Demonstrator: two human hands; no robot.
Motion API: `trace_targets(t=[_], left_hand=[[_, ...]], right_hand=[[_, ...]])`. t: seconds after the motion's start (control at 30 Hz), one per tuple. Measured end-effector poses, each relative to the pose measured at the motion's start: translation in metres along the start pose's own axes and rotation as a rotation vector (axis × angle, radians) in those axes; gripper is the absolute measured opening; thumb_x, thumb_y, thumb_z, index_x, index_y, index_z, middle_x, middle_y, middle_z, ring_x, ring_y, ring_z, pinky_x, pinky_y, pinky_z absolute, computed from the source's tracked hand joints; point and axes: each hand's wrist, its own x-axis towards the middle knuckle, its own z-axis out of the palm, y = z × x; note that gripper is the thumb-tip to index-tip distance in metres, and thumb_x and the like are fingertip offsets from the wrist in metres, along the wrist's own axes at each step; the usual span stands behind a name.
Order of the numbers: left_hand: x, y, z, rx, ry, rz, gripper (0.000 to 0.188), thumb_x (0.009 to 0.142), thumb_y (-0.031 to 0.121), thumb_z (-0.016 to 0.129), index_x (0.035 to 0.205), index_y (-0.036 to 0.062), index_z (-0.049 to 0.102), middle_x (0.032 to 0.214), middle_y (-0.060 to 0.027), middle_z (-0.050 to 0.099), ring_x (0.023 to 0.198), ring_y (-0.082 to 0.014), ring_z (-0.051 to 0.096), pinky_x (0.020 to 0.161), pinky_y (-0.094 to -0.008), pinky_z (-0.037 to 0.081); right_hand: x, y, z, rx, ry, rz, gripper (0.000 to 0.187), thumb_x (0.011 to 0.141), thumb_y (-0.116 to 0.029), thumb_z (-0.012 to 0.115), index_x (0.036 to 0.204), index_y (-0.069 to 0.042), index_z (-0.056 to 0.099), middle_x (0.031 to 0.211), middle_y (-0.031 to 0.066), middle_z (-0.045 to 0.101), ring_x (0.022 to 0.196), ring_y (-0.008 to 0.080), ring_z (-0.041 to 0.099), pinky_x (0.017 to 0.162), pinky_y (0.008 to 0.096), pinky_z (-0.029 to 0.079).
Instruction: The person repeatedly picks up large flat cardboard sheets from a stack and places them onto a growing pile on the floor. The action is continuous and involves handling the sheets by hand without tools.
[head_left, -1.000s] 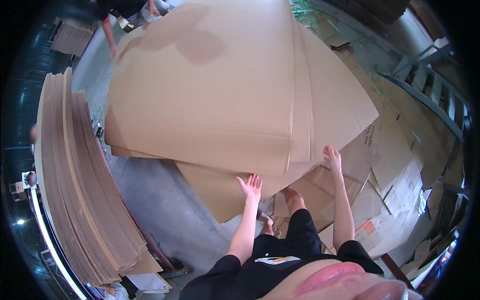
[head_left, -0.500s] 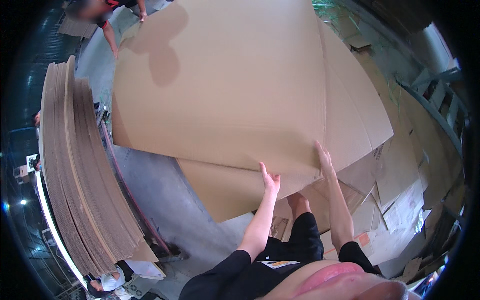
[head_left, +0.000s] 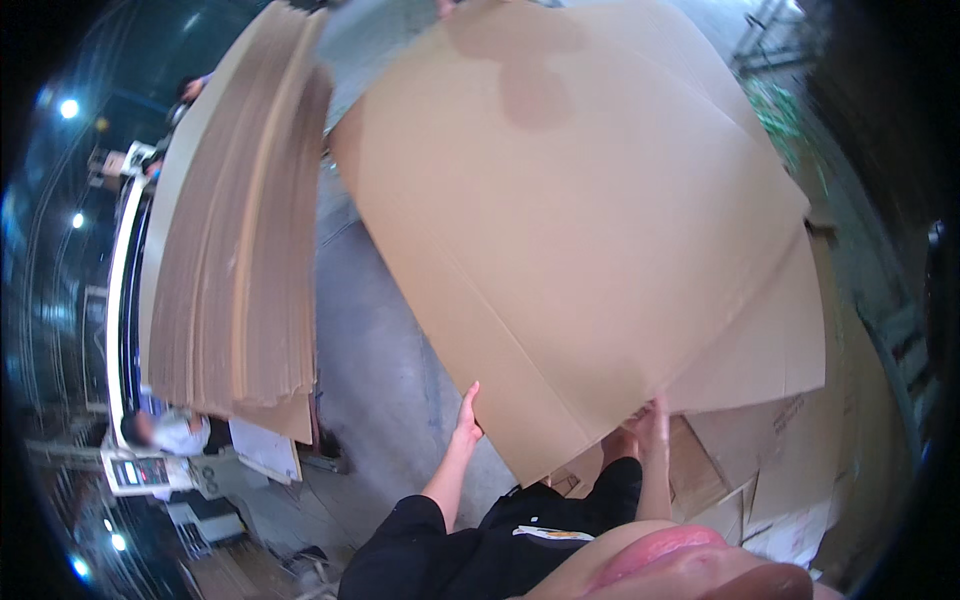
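A large brown cardboard sheet (head_left: pixel 560 240) with crease lines fills the middle of the view, tilted so that one corner points toward my body. My left hand (head_left: pixel 468 418) grips its left edge near that corner, thumb up along the edge and the other fingers mostly hidden. At the near edge, right of the corner, my right hand (head_left: pixel 652 420) is closed on the same sheet, its fingers partly covered. A second flap or layer of cardboard (head_left: pixel 765 345) shows at the right, beyond a fold. Whether it belongs to the same piece, I cannot tell.
A tall stack of cardboard sheets (head_left: pixel 235 230) stands at the left, with grey floor (head_left: pixel 370 320) between. Flattened cardboard (head_left: pixel 800 450) covers the floor at right. Another person's hand (head_left: pixel 446 8) is at the far edge. A seated-looking person (head_left: pixel 165 432) and a machine panel (head_left: pixel 140 472) are lower left.
The sheet has turned, and its near corner now points toward me. My left hand has moved left and closer to me along its edge; the other person has mostly left the view.
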Motion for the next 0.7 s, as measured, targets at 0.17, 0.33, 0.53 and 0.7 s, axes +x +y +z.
trace_targets(t=[0.17,0.33,0.53,0.7], left_hand=[[-0.029,0.012,-0.027,0.107,-0.036,-0.025,0.061,0.083,0.052,0.062,0.124,0.0075,0.053,0.12,-0.0098,0.058,0.107,-0.0217,0.057,0.091,-0.0387,0.047],[-0.05,0.008,0.03,0.079,-0.174,-0.092,0.066,0.083,0.054,0.062,0.128,0.0069,0.05,0.123,-0.0103,0.057,0.11,-0.0211,0.056,0.091,-0.037,0.048],[-0.032,0.007,0.057,-0.078,-0.307,-0.139,0.062,0.084,0.053,0.06,0.127,0.0094,0.052,0.123,-0.0088,0.057,0.112,-0.0214,0.055,0.091,-0.0417,0.047],[-0.015,0.012,0.08,-0.106,-0.396,-0.211,0.058,0.085,0.052,0.059,0.123,0.0085,0.056,0.117,-0.009,0.061,0.105,-0.0227,0.059,0.09,-0.0421,0.048]], right_hand=[[0.023,-0.073,0.028,0.095,0.428,-0.314,0.065,0.087,-0.055,0.052,0.134,-0.01,0.043,0.131,0.0116,0.048,0.116,0.0285,0.05,0.092,0.0431,0.045],[-0.052,-0.12,0.102,-0.085,0.417,-0.503,0.069,0.091,-0.052,0.046,0.143,-0.008,0.031,0.145,0.0126,0.033,0.13,0.0323,0.037,0.105,0.0469,0.035],[-0.126,-0.149,0.175,-0.178,0.519,-0.734,0.069,0.092,-0.051,0.044,0.143,-0.007,0.031,0.146,0.0144,0.031,0.132,0.0327,0.034,0.106,0.0486,0.035],[-0.191,-0.147,0.255,-0.418,0.799,-0.95,0.069,0.091,-0.055,0.037,0.142,-0.008,0.034,0.145,0.0169,0.033,0.132,0.036,0.033,0.104,0.0539,0.036]])
